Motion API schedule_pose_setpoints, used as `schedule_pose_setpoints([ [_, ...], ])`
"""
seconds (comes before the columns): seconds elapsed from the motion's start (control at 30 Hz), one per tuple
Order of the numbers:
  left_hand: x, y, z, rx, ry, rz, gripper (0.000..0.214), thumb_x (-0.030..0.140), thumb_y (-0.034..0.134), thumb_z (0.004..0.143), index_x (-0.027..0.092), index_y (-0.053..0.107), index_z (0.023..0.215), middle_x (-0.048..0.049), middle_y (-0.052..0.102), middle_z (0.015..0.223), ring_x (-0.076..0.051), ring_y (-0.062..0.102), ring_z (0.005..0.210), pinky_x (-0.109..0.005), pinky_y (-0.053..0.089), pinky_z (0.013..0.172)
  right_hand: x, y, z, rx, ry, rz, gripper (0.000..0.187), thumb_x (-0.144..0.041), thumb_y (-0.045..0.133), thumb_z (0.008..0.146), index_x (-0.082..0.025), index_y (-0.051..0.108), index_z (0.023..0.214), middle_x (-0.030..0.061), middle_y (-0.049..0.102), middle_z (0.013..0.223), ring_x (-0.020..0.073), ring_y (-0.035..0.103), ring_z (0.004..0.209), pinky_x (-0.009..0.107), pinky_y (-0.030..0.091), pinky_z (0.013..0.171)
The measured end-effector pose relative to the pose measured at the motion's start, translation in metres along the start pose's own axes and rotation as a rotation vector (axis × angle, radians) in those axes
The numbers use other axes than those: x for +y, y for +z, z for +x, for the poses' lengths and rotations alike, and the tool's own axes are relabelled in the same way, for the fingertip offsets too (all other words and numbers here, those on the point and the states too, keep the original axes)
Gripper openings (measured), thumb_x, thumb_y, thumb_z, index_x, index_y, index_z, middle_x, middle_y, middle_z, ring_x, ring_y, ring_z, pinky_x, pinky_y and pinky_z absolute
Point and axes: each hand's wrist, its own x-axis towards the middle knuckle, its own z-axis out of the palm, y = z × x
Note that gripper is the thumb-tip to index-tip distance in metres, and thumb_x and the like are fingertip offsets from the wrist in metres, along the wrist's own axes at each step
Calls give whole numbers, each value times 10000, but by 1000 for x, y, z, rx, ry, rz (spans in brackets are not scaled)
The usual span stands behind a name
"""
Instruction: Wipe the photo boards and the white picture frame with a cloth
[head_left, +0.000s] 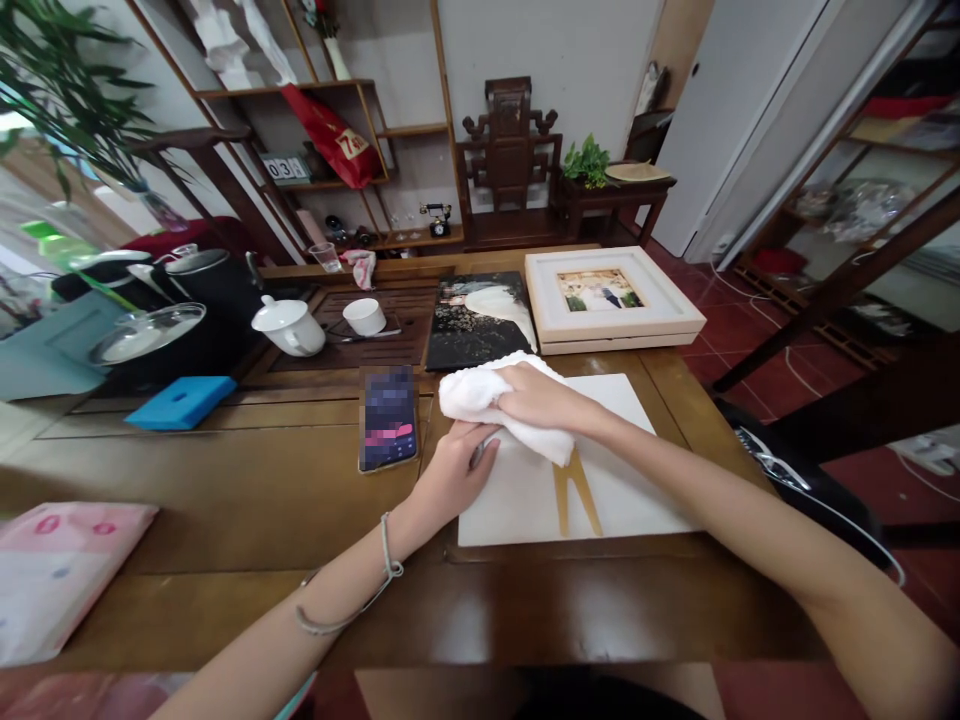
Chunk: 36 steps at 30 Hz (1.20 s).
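A flat white panel [517, 505] lies on the wooden table in front of me, with a gold forked shape [576, 492] on its surface. Over the panel's far left part, my right hand [536, 398] presses down on a bunched white cloth [471, 393], its fingers partly sunk in the folds. My left hand [459, 465] rests along the panel's left edge, thumb apart from the fingers, the fingertips close to the cloth. Part of the gold shape is hidden under the cloth.
Beyond the panel lie a dark photo panel [469, 335] and a thick framed photo [536, 285]. To the left are a phone [390, 430], a blue block [181, 402], a lidded white cup [296, 330], a small bowl [365, 316] and a tissue pack [67, 575].
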Motion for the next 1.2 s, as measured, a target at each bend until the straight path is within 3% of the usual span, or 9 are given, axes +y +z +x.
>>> schedule_pose_setpoints([
  [0.2,-4,6,1,28,42,-13,312,164,476,947,163,632,1216,-141,652,1302,-275,589,1262,-578,341,1164,24,-22,-50,49,136,-236,323,-106,454,744,-132,662,989,160,719,1019,298,646,927,391,460,830],
  [0.3,-5,7,1,49,40,-23,322,169,476,945,142,615,1234,-163,649,1305,-280,584,1272,-591,357,1152,32,-24,-72,82,181,-354,374,-69,442,721,-96,651,1030,203,693,1071,344,624,1035,486,412,953],
  [0.4,-4,5,1,89,34,-45,317,161,450,953,135,626,1216,-166,652,1298,-266,588,1270,-527,424,1123,29,-7,-75,70,157,-421,474,-71,474,718,-62,622,1168,227,632,1248,359,503,1271,509,294,1104],
  [0.6,-9,2,0,135,-53,-54,456,173,369,990,133,455,1436,-166,614,1362,-242,591,1268,-448,477,1085,-5,43,-72,-17,-31,-609,649,-144,547,754,53,481,1368,320,397,1493,415,266,1445,537,156,1189],
  [0.73,-16,3,-3,57,-40,-80,594,140,376,966,171,268,1550,-152,554,1442,-251,546,1325,-472,442,1118,-42,55,-107,-87,-193,-574,641,-221,589,744,47,527,1323,348,449,1439,434,380,1382,539,268,1151],
  [0.87,-16,5,-2,11,5,-42,541,149,424,944,158,414,1485,-151,494,1495,-286,424,1420,-528,330,1191,-59,42,-135,-113,-205,-491,537,-231,595,707,-52,640,1211,250,613,1318,365,525,1280,482,358,1115],
  [1.03,-8,4,-1,-47,21,41,490,249,475,959,131,468,1434,-182,472,1505,-297,370,1449,-576,274,1200,-15,16,-107,28,119,-644,525,-109,530,727,-75,640,1239,195,623,1331,367,446,1353,532,313,1138],
  [1.13,-4,3,-1,-85,13,74,506,255,436,979,106,415,1462,-201,439,1523,-287,351,1461,-572,258,1207,9,17,-87,78,153,-724,627,-80,536,729,-38,549,1355,216,507,1457,400,379,1393,540,304,1141],
  [1.2,-4,3,-1,-94,7,89,477,231,382,992,94,430,1447,-204,441,1521,-279,354,1461,-563,255,1211,7,27,-85,65,110,-761,637,-82,554,729,16,526,1358,271,463,1472,418,363,1398,527,308,1143],
])
